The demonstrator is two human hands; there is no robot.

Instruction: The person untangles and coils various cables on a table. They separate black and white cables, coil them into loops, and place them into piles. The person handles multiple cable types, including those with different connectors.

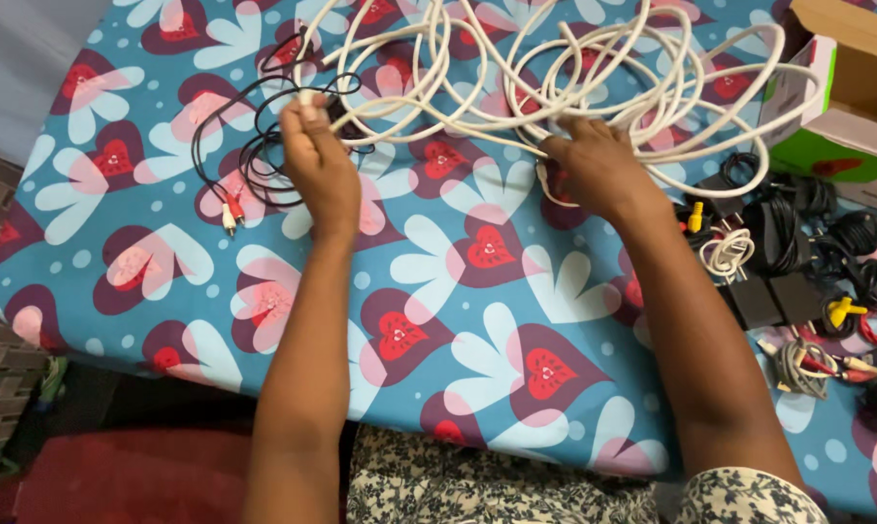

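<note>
Blue cloth with red hearts and pale flowers [477,320] is spread over the bench, seen from above; both bare forearms are stretched forward across it from the near edge, over a lap in patterned fabric.

Left hand [319,160] is seen closed, fingers curled round one end of the white cable [594,87], pinched at the near-left corner of the tangle; a strand of the thin black cable [254,146] with red and white plugs appears caught in the same grip, though that cannot be told for sure. Right hand [598,165] is laid flat, fingers spread and part open, pressed onto the white loops at their near edge; no closed grip is seen there.

White cable is found just beyond both hands, touching them, piled in loose overlapping loops. Its long axis runs left to right across the far part of the bench, from above the left hand out past the right hand. Bulk of the tangle sits on the right hand's side, so that hand is nearer to it; the left hand is at the free end.

Farther right, well apart from the left hand, a heap of black chargers and leads [797,262] is seen, and at the far right corner an open green and white box [836,107].
</note>
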